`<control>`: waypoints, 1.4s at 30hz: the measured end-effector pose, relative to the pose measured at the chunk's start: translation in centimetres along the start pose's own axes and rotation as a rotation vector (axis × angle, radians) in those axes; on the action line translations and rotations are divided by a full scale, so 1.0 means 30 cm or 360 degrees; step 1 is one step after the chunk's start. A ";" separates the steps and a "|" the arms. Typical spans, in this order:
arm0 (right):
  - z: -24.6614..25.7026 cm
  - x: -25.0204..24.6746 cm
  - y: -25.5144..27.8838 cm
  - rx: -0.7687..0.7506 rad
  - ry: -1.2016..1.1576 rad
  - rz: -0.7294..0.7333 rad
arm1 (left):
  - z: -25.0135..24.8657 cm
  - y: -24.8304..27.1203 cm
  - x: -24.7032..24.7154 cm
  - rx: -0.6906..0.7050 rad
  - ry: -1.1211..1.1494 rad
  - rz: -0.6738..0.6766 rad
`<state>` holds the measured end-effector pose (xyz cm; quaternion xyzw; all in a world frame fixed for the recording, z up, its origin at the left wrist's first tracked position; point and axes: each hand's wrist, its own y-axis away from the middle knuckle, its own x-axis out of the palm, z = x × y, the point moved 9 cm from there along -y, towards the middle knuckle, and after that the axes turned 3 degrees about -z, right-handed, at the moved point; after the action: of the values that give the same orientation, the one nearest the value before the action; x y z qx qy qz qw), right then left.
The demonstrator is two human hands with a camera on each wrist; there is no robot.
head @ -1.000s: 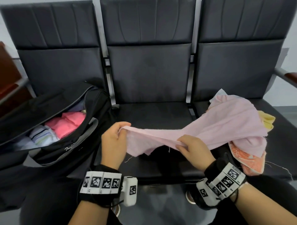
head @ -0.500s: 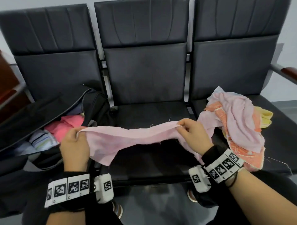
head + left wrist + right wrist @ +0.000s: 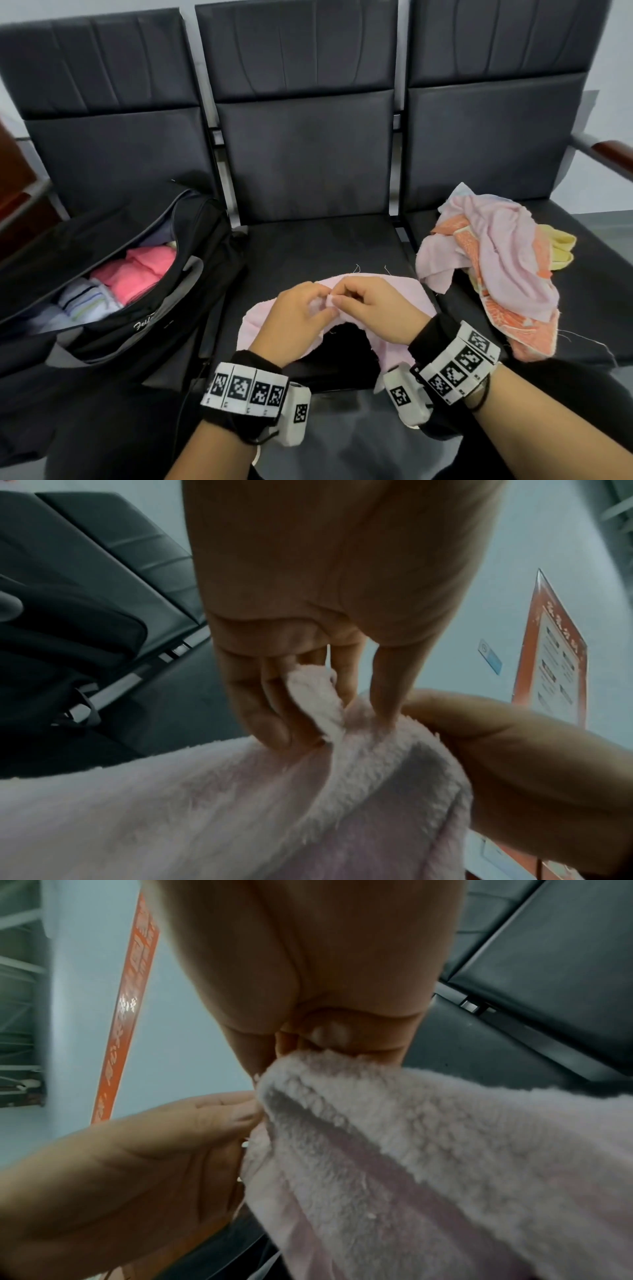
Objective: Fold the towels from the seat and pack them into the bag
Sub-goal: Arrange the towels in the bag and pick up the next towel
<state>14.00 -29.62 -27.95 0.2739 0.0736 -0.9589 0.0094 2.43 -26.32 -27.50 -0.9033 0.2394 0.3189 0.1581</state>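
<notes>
- The pale pink towel (image 3: 387,291) that I had stretched wide half a second ago is now doubled: I have brought its two ends together over the middle seat (image 3: 308,246).
- My left hand (image 3: 294,318) and right hand (image 3: 373,308) meet at the centre, each pinching a corner between thumb and curled fingers.
- I judge the first fold is made; it needs another before packing.
- The bag (image 3: 191,274) lies open on the left seat, with folded towels inside.
- The unfolded pile (image 3: 496,260) waits on the right seat.
</notes>
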 end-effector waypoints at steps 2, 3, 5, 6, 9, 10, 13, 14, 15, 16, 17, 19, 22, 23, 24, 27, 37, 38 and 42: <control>-0.009 -0.012 0.021 -0.0006 0.0014 -0.0049 | 0.002 -0.006 0.004 -0.0012 -0.0024 -0.0058; -0.021 -0.020 0.031 0.0004 0.0035 -0.0092 | 0.010 -0.006 -0.001 -0.0043 0.0008 -0.0103; -0.057 -0.027 0.051 0.0044 0.0170 -0.0151 | 0.021 -0.003 -0.021 -0.0093 0.0130 -0.0215; -0.080 -0.024 0.060 0.0078 0.0270 -0.0153 | 0.028 0.000 -0.033 -0.0105 0.0171 -0.0276; -0.144 -0.013 0.079 0.0184 0.0568 -0.0125 | 0.046 0.009 -0.080 -0.0109 0.0182 -0.0444; -0.158 -0.014 0.083 0.0212 0.0651 -0.0118 | 0.055 0.013 -0.098 -0.0119 0.0193 -0.0500; -0.191 -0.042 0.091 0.0275 0.0755 -0.0137 | 0.086 0.021 -0.162 -0.0180 0.0244 -0.0674; -0.201 -0.054 0.094 0.0291 0.0768 -0.0140 | 0.095 0.022 -0.189 -0.0197 0.0252 -0.0735; -0.209 -0.064 0.097 0.0299 0.0794 -0.0135 | 0.104 0.025 -0.218 -0.0209 0.0262 -0.0798; -0.218 -0.071 0.099 0.0300 0.0828 -0.0122 | 0.111 0.028 -0.250 -0.0216 0.0271 -0.0864; -0.226 -0.076 0.102 0.0303 0.0839 -0.0103 | 0.116 0.032 -0.284 -0.0215 0.0272 -0.0934; -0.239 -0.083 0.113 0.0350 0.0722 -0.0103 | 0.117 0.040 -0.350 -0.0196 0.0260 -0.1065; -0.243 -0.116 0.124 0.0391 0.0509 -0.0198 | 0.126 0.057 -0.442 -0.0195 0.0269 -0.1265; -0.232 -0.129 0.125 0.0367 0.0433 -0.0230 | 0.125 0.060 -0.466 -0.0187 0.0262 -0.1310; -0.212 -0.141 0.125 0.0333 0.0328 -0.0255 | 0.121 0.060 -0.482 -0.0176 0.0253 -0.1332; -0.126 -0.163 0.114 0.0214 -0.0098 -0.0296 | 0.089 0.038 -0.490 -0.0148 0.0263 -0.1295; 0.131 -0.137 0.028 -0.0086 -0.0713 -0.0172 | -0.021 -0.095 -0.234 -0.0159 0.0059 -0.0480; 0.127 -0.119 0.025 -0.0053 -0.0695 -0.0089 | 0.000 -0.092 -0.204 -0.0185 0.0025 -0.0370; 0.111 -0.052 0.028 -0.0020 -0.0397 0.0141 | 0.047 -0.058 -0.150 -0.0198 0.0075 -0.0182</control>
<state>13.63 -30.98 -24.45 0.1554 0.0657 -0.9837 0.0625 -0.41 -22.77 -25.38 -0.9309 0.1707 0.3023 0.1138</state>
